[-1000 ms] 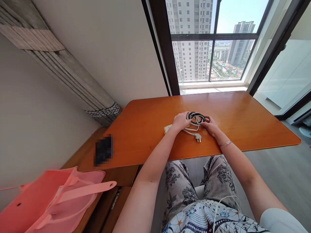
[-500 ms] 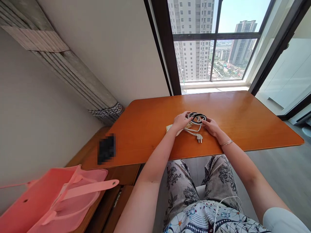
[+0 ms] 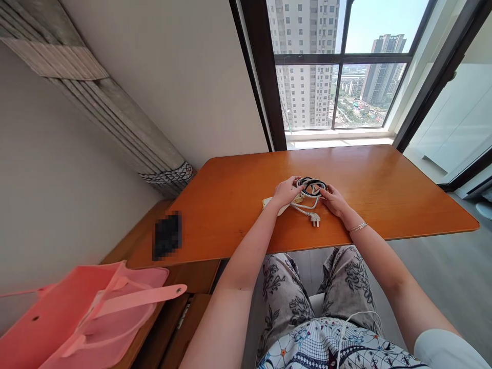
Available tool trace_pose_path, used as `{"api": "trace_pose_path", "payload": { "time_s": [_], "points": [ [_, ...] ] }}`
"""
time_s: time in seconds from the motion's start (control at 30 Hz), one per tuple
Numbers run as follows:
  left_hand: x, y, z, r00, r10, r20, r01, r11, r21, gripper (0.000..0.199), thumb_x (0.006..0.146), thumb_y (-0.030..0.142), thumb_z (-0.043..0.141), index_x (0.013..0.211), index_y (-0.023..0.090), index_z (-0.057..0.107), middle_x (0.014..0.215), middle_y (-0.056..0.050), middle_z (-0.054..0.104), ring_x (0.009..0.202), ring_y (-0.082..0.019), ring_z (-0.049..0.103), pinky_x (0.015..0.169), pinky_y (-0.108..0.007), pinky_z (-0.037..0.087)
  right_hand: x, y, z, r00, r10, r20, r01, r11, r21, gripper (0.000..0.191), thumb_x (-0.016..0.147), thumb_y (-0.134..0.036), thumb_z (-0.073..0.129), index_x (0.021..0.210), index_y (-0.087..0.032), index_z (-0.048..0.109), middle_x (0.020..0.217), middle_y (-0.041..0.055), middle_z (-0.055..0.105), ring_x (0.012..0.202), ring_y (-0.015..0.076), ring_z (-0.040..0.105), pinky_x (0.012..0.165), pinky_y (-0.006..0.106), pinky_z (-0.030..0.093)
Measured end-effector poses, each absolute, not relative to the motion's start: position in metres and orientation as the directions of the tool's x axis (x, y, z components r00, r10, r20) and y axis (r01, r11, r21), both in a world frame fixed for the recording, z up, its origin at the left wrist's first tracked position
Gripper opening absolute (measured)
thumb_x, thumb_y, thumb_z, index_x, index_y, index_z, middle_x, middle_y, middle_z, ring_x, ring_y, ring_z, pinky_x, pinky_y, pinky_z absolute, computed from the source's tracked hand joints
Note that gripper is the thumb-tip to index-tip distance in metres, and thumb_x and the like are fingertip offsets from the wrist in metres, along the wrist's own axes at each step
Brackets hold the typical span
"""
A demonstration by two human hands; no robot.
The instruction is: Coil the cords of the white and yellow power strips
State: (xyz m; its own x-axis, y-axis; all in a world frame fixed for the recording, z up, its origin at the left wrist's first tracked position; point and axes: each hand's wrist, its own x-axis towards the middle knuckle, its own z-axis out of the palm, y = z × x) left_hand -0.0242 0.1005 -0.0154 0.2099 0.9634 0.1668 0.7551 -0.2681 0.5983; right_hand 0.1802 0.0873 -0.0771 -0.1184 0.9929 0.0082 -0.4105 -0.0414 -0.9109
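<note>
A coiled bundle of black and white cable is held between my two hands over the wooden table. My left hand grips the left side of the coil, fingers closed round it. On the coil's right side, my right hand pinches the cable with thumb and fingers. A white plug on a white cord lies just below the coil, its prongs towards me. Partly hidden under my left hand is a pale power strip.
The brown table reaches to the window. A blurred dark object is at its left end. An open pink bag stands at the lower left. A curtain hangs at the left.
</note>
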Motion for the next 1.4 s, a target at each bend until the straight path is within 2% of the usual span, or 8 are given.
{"api": "trace_pose_path", "payload": {
  "time_s": [0.33, 0.53, 0.67, 0.93, 1.1, 1.23, 1.33, 1.4],
  "points": [
    [-0.027, 0.096, -0.015, 0.196, 0.957, 0.213, 0.690, -0.289, 0.663, 0.048, 0.085, 0.031, 0.063, 0.131, 0.022, 0.057, 0.122, -0.006, 0.071, 0.114, -0.024, 0.065, 0.100, -0.038, 0.048, 0.173, 0.084, -0.082, 0.006, 0.997, 0.076, -0.202, 0.076, -0.976, 0.050, 0.059, -0.050, 0.084, 0.091, -0.022, 0.058, 0.083, -0.0005, 0.070, 0.071, 0.0143, 0.062, 0.059, 0.025, 0.048],
    [-0.024, 0.086, -0.016, 0.216, 0.938, 0.270, 0.744, -0.338, 0.576, 0.057, 0.077, 0.032, 0.073, 0.131, 0.025, 0.057, 0.122, -0.005, 0.071, 0.114, -0.025, 0.065, 0.097, -0.036, 0.049, 0.176, 0.095, -0.091, 0.152, 0.980, 0.131, -0.035, 0.137, -0.990, 0.033, 0.062, -0.041, 0.077, 0.079, -0.021, 0.056, 0.068, -0.0023, 0.061, 0.064, 0.0148, 0.054, 0.061, 0.028, 0.045],
    [-0.023, 0.079, -0.014, 0.251, 0.923, 0.293, 0.750, -0.377, 0.544, 0.056, 0.076, 0.029, 0.072, 0.130, 0.025, 0.058, 0.122, -0.004, 0.071, 0.114, -0.025, 0.065, 0.098, -0.035, 0.050, 0.178, 0.098, -0.095, 0.220, 0.963, 0.157, 0.035, 0.153, -0.988, 0.028, 0.062, -0.034, 0.074, 0.082, -0.022, 0.057, 0.074, -0.0013, 0.061, 0.069, 0.0159, 0.054, 0.065, 0.029, 0.045],
    [-0.021, 0.078, -0.013, 0.247, 0.923, 0.295, 0.724, -0.378, 0.577, 0.050, 0.079, 0.025, 0.069, 0.128, 0.021, 0.059, 0.122, -0.007, 0.071, 0.116, -0.024, 0.064, 0.102, -0.035, 0.048, 0.176, 0.097, -0.094, 0.195, 0.970, 0.145, -0.076, 0.162, -0.984, 0.041, 0.061, -0.035, 0.073, 0.092, -0.024, 0.049, 0.087, -0.0011, 0.064, 0.080, 0.0168, 0.060, 0.072, 0.030, 0.050],
    [-0.020, 0.078, -0.014, 0.248, 0.924, 0.291, 0.730, -0.376, 0.571, 0.047, 0.080, 0.026, 0.069, 0.126, 0.023, 0.061, 0.121, -0.006, 0.071, 0.115, -0.024, 0.065, 0.101, -0.035, 0.048, 0.174, 0.090, -0.083, 0.181, 0.966, 0.186, -0.189, 0.220, -0.957, 0.045, 0.063, -0.039, 0.073, 0.100, -0.025, 0.052, 0.111, 0.0029, 0.065, 0.102, 0.0190, 0.062, 0.090, 0.032, 0.051],
    [-0.020, 0.079, -0.014, 0.259, 0.920, 0.294, 0.726, -0.387, 0.569, 0.047, 0.081, 0.033, 0.070, 0.126, 0.022, 0.062, 0.121, -0.007, 0.071, 0.115, -0.025, 0.064, 0.100, -0.034, 0.048, 0.174, 0.081, -0.072, 0.206, 0.931, 0.301, -0.280, 0.351, -0.894, 0.042, 0.068, -0.043, 0.072, 0.102, -0.027, 0.053, 0.122, 0.0036, 0.062, 0.114, 0.0196, 0.060, 0.100, 0.034, 0.048],
    [-0.021, 0.080, -0.014, 0.271, 0.915, 0.298, 0.706, -0.400, 0.585, 0.041, 0.092, 0.042, 0.054, 0.125, 0.020, 0.063, 0.122, -0.007, 0.071, 0.116, -0.023, 0.064, 0.101, -0.034, 0.047, 0.177, 0.079, -0.067, 0.301, 0.876, 0.377, -0.246, 0.454, -0.857, 0.036, 0.071, -0.045, 0.073, 0.096, -0.027, 0.053, 0.113, 0.0043, 0.064, 0.108, 0.0192, 0.060, 0.100, 0.035, 0.048],
    [-0.022, 0.080, -0.015, 0.271, 0.916, 0.294, 0.694, -0.398, 0.600, 0.041, 0.099, 0.035, 0.037, 0.127, 0.020, 0.063, 0.124, -0.005, 0.071, 0.118, -0.020, 0.062, 0.103, -0.033, 0.046, 0.180, 0.081, -0.067, 0.385, 0.835, 0.394, -0.206, 0.494, -0.845, 0.036, 0.072, -0.046, 0.073, 0.091, -0.026, 0.051, 0.103, 0.0040, 0.062, 0.101, 0.0187, 0.059, 0.098, 0.035, 0.048]
  ]
}}
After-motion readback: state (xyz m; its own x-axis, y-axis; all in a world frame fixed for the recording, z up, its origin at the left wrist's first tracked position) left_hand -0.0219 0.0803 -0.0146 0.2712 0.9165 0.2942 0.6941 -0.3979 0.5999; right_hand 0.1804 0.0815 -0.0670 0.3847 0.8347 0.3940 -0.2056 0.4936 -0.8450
